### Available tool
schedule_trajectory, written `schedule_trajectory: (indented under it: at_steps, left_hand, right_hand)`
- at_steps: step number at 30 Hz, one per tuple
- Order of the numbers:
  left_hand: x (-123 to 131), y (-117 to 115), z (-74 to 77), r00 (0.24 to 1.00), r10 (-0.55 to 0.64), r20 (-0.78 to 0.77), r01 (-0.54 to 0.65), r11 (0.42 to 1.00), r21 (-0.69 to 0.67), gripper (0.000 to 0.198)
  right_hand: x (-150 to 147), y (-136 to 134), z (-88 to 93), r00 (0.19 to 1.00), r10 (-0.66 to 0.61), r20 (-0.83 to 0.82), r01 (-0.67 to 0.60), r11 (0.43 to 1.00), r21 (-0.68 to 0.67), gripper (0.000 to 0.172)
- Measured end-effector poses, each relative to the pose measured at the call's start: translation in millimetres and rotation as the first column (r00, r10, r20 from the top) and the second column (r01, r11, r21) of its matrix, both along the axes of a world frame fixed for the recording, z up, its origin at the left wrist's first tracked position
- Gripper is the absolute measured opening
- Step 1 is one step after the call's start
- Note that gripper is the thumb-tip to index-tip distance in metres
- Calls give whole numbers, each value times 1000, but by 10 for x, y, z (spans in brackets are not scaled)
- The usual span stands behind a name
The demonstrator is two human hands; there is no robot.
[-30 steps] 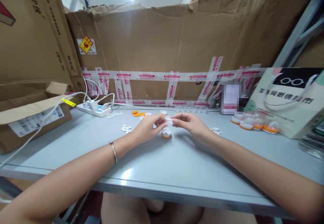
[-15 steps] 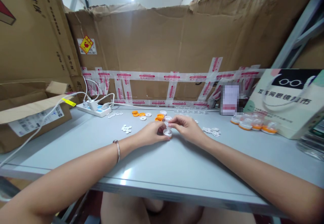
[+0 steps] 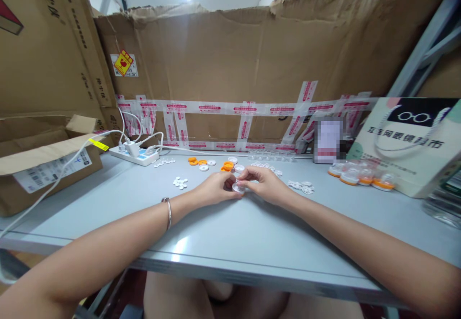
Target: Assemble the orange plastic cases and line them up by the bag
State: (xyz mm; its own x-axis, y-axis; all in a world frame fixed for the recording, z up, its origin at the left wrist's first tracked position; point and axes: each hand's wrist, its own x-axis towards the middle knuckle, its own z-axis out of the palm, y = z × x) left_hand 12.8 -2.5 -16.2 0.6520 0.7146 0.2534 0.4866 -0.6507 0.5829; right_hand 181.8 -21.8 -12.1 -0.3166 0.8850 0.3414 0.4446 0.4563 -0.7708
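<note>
Near the middle of the table, my left hand grips a white round plastic cup-like part by its side, thumb in front and fingers behind. My right hand is closed in a pinch at the top of the same part, its fingertips over the opening. Whatever the right fingertips pinch is too small and covered to make out. Just behind the hands lie orange round parts and a white ring. Small white discs lie to the left, and flat white pieces to the right.
A power strip with cables and an open carton stand at left. Clear-domed orange and white pieces sit by a paper bag at right. Clear plastic parts line the back, before a large cardboard sheet.
My right fingertips have moved down and slightly left onto the white round part, which now tilts a little. Small white pieces behind my right hand show more. My left hand keeps its grip.
</note>
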Motion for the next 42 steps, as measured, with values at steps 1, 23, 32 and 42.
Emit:
schedule_trajectory:
  at_steps: [1, 23, 32, 42]
  left_hand:
    - [0, 0, -3, 1000, 5, -2, -5, 1000, -2, 28]
    - [6, 3, -23, 999, 30, 24, -28, 997, -69, 37]
    - [-2, -17, -20, 999, 0, 42, 3, 997, -73, 32]
    - [11, -21, -11, 1000, -19, 13, 19, 999, -32, 31]
  right_hand:
    - [3, 6, 3, 1000, 1, 8, -1, 1000, -2, 8]
    - [82, 10, -11, 999, 36, 4, -36, 999, -29, 18]
    - [63, -17, 31, 997, -17, 81, 22, 998, -51, 23]
    - [28, -4, -20, 999, -16, 33, 19, 996, -86, 26]
